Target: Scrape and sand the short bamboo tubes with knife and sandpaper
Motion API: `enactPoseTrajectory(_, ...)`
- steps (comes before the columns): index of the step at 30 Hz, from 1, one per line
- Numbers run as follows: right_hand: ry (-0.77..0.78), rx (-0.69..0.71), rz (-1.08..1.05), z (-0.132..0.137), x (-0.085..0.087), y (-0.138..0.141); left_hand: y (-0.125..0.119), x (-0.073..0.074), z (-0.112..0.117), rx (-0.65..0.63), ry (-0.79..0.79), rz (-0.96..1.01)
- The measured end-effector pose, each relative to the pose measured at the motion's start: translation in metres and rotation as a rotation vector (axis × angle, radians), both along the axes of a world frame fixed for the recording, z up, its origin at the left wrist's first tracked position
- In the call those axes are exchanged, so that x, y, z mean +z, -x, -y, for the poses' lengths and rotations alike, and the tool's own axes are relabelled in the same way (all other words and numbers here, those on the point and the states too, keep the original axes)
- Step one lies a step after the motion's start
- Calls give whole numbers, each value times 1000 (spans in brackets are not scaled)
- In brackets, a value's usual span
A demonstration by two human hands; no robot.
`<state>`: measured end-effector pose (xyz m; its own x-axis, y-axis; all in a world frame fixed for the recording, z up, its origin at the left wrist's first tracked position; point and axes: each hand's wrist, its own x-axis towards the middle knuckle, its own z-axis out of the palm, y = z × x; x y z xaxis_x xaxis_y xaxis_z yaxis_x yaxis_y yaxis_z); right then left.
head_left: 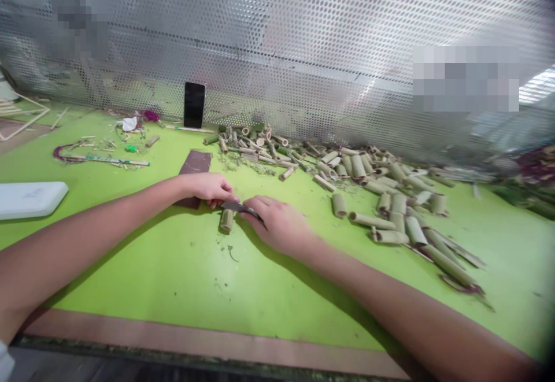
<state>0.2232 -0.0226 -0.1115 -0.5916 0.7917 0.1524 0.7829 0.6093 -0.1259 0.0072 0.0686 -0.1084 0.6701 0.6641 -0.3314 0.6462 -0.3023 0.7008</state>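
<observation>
My right hand (277,223) is closed round the handle of a dark knife (243,207), whose blade points left. Just below the blade is a short green bamboo tube (226,222), its cut end facing me. My left hand (212,189) has its fingers curled together at the blade's tip, behind the tube. What those fingers pinch is hidden. Under my left wrist lies a flat brown board (196,163).
A heap of cut bamboo pieces (355,165) spreads along the back and right of the green table (143,272). A phone (195,105) leans against the perforated metal screen (303,41). At left lie a white box-like object (32,199) and a purple-corded stick (108,159).
</observation>
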Motion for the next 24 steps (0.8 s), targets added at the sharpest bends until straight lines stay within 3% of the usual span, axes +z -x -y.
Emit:
enactPoseTrajectory(8, 94, 206, 28, 12, 1, -1, 2, -2, -2, -13, 0, -8)
enactPoseTrajectory(14, 5, 0, -20, 0, 1, 4, 0, 3, 2, 7, -48, -38)
enactPoseTrajectory(24, 71, 204, 26, 9, 0, 0, 1, 3, 3, -25, -52, -12)
